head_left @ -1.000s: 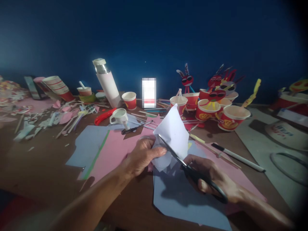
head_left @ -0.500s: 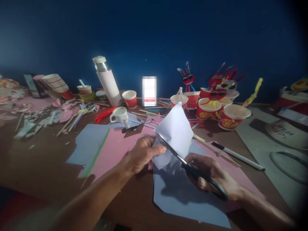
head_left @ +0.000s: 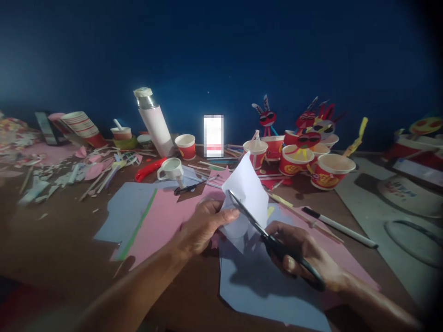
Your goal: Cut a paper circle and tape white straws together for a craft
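My left hand (head_left: 209,223) pinches a piece of white paper (head_left: 251,184) by its lower left part, thumb on top. The sheet is bent, with one corner pointing up. Black-handled scissors (head_left: 294,260) are gripped in my right hand (head_left: 306,251), their handle loops partly hidden by the fingers. The metal blades lie across the paper, with the tip close to my left thumb. Beneath both hands lie a blue-grey sheet (head_left: 270,299) and a pink sheet (head_left: 166,221) on the brown table.
Red paper cups (head_left: 332,171) with paper figures stand at the back right. A white flask (head_left: 157,129), a mug (head_left: 170,169) and a stack of cups (head_left: 83,128) stand farther left. A marker (head_left: 339,227) lies right of my hands. Paper scraps (head_left: 41,184) litter the left.
The white paper has turned slightly in my left hand, its right edge now farther left. Both hands keep their holds. The whole view has shifted a little.
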The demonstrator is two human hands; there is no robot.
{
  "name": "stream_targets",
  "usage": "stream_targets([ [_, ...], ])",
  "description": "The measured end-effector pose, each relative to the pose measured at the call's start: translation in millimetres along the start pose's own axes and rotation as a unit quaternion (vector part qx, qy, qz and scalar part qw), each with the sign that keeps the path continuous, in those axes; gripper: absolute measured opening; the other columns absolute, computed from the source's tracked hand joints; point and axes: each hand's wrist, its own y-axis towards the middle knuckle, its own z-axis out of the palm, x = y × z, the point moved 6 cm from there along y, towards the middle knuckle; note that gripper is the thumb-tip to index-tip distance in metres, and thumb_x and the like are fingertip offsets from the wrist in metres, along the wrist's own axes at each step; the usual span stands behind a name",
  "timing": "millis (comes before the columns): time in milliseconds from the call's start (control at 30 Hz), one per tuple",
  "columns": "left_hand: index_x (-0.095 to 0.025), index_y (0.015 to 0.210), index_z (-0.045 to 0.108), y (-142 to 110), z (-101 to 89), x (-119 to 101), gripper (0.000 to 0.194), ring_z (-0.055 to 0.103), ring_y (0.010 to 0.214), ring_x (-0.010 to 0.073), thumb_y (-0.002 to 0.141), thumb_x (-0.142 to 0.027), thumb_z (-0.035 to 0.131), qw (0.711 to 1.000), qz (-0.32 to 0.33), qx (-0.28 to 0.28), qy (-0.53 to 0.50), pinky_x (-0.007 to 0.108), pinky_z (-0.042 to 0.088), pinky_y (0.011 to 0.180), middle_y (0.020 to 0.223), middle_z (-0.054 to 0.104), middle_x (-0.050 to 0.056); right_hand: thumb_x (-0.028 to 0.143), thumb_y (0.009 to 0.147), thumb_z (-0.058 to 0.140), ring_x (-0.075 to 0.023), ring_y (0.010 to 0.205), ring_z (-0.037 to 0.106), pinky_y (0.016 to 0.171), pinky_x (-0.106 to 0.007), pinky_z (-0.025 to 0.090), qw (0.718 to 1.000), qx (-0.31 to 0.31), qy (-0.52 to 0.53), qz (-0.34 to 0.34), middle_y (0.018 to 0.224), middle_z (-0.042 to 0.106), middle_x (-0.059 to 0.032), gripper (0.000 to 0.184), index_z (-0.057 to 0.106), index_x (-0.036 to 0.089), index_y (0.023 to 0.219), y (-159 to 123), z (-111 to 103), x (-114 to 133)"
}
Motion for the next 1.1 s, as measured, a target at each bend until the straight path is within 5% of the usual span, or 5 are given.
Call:
stream_targets([
  [200, -0.011, 0.079, 0.064, 0.7, -1.2, -0.1, 0.029, 0.049, 0.045, 0.0106, 0.069, -0.038, 0.069, 0.999, 0.018, -0.017, -0.031, 0.023, 0.037, 0.045, 0.056, 0.057, 0.001, 0.064, 0.068, 0.064, -0.0073, 0.048, 0.037, 0.043, -0.020, 0.028, 1.000, 0.004, 0.008, -0.001, 0.060, 0.047, 0.0025, 0.057, 0.048, 0.016, 0.094, -0.3, 1.2, -1.7],
  [567, -0.013, 0.067, 0.057, -0.5, -1.8, -4.3, 0.020, 0.042, 0.045, 0.0083, 0.069, -0.030, 0.066, 1.000, 0.016, 0.004, -0.016, 0.022, 0.027, 0.045, 0.053, 0.049, -0.002, 0.060, 0.073, 0.062, -0.0078, 0.052, 0.038, 0.047, -0.020, 0.029, 0.999, 0.038, -0.017, -0.011, 0.063, 0.048, 0.0016, 0.052, 0.051, 0.014, 0.094, -1.2, 1.7, -2.4],
  [1100, -0.012, 0.065, 0.058, -1.7, -1.3, -7.6, 0.017, 0.044, 0.044, 0.0081, 0.066, -0.027, 0.065, 1.000, 0.012, -0.006, -0.017, 0.021, 0.029, 0.046, 0.051, 0.050, -0.003, 0.060, 0.072, 0.063, -0.0072, 0.052, 0.037, 0.045, -0.019, 0.027, 0.999, 0.033, -0.018, 0.000, 0.063, 0.049, 0.0016, 0.052, 0.052, 0.014, 0.094, -2.6, 1.5, -4.3],
])
